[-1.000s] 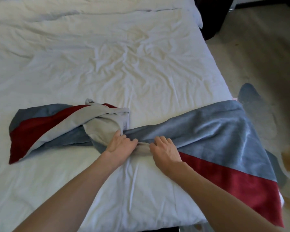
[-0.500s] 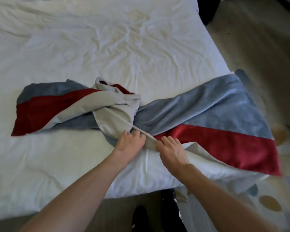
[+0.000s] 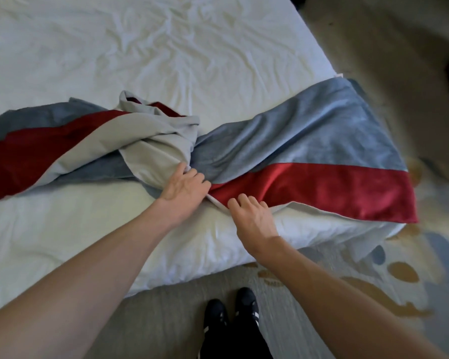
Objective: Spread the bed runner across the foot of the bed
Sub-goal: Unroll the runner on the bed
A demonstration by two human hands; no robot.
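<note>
Left grip [image 3: 184,187] and right grip [image 3: 252,216] hold the twisted bed runner [image 3: 309,151] at its near edge on the bed [image 3: 166,60].

free: bare duvet [image 3: 166,60] beyond the bed runner [image 3: 309,130] | blocked: its twisted grey bunch left of centre

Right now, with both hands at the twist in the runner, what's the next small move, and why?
Probably turn the bunched half over leftward with the left hand, while the right hand holds the near hem down. The bed runner lies flat on the right side, blue and red up, but left of the hands it is twisted, with its grey underside showing.
</note>
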